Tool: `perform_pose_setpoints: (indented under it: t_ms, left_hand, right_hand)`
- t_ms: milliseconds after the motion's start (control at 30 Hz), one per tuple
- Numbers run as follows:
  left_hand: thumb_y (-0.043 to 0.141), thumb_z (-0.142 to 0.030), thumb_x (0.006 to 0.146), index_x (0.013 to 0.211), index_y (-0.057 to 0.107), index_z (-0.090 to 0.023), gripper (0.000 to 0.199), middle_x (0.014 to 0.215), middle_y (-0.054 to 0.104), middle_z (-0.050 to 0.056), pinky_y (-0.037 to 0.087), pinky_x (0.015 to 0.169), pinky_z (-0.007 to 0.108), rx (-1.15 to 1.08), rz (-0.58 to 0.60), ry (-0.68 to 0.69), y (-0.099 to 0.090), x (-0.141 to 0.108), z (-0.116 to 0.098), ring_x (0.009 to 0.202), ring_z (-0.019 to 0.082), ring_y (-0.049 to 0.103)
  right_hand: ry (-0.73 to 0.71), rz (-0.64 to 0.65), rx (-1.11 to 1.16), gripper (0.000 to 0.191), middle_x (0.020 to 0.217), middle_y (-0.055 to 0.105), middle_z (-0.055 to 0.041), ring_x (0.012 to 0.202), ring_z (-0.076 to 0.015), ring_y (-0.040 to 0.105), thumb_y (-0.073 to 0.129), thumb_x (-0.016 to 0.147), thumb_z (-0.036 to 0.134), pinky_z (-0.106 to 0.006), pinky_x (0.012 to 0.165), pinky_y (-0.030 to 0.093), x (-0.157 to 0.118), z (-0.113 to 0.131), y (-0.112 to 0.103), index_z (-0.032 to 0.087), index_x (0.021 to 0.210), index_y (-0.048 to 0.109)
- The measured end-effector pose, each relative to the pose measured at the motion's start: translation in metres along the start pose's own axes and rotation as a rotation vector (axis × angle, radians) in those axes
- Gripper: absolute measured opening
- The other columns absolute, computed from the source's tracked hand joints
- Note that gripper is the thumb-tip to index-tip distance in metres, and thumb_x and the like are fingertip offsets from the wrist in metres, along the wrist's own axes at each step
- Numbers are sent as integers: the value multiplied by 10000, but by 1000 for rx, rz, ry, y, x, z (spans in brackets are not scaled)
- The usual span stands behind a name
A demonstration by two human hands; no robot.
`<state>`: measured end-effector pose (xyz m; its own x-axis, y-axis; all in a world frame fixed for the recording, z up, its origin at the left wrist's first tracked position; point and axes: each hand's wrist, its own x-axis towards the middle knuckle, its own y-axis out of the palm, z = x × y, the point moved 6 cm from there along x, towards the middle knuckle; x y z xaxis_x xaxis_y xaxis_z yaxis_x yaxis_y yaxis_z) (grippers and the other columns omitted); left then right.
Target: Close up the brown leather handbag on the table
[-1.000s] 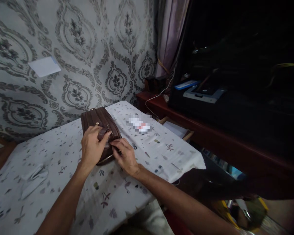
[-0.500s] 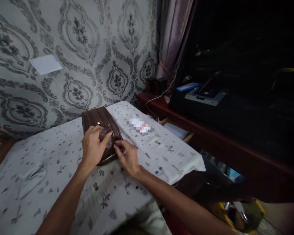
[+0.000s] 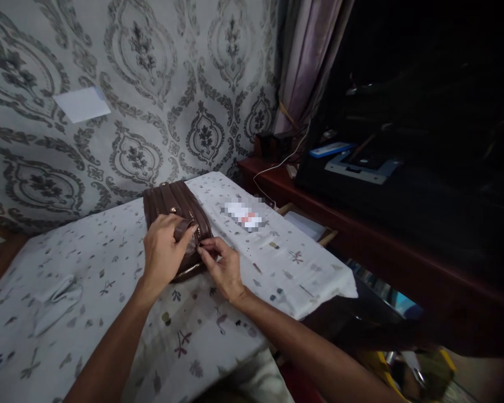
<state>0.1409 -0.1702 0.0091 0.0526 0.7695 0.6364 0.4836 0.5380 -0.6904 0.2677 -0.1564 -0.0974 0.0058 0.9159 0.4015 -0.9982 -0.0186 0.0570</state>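
Note:
A brown leather bag with gold-coloured studs and zippers lies on the patterned white tablecloth. My left hand is closed round a brown leather flap or strap on the bag's near part, thumb pressed against it. Close beside it, my right hand pinches at the zipper line on the bag's right side. The fingertips hide the exact piece held there. A gold zipper edge shows along the bag's near end, below both hands.
Right of the bag lies a blurred-out white and red item. A crumpled pale cloth rests at the left. Beyond the table's right edge are an open drawer, a dark red cabinet and a large black screen.
The whole view has shifted slightly, so the scene sits a little further right. Both hands keep their hold on the bag, with hardly any visible movement against it.

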Motion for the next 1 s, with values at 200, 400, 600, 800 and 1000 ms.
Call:
perform_pose_setpoints:
  t_ms: [200,400,600,800,1000]
  left_hand:
    - [610,-326,903,789,664,-192,184,850,711,47,467,847,366,-25,16,-24,0,2,3,893,231,611]
    - [611,-332,897,790,658,-199,177,857,710,45,478,876,363,-33,17,-46,1,2,3,918,227,619]
    - [618,-333,887,764,649,-207,179,841,710,36,478,858,346,-13,18,-60,0,3,3,902,219,624]
    - [618,-331,885,751,648,-202,188,824,701,37,473,825,336,-26,18,-64,-1,3,3,876,214,624]
    - [614,-343,889,769,659,-197,194,835,708,39,469,824,340,-43,13,-52,-1,3,3,872,214,621]
  right_hand:
    - [168,-131,74,321,713,582,34,646,-144,540,791,657,399,-273,616,472,8,-13,-8,227,766,542]
    - [189,-156,61,431,735,543,50,665,-144,525,828,617,397,-279,630,462,11,-24,-8,227,877,529]
    - [161,-139,53,431,756,523,53,672,-142,517,808,664,409,-285,633,470,9,-21,-5,231,924,513]
    - [155,-106,-31,542,799,510,54,685,-142,500,855,608,448,-287,628,453,6,-15,-4,234,955,497]
    - [161,-80,-30,533,777,499,65,658,-139,491,845,609,439,-283,612,443,9,-17,-5,237,949,487]
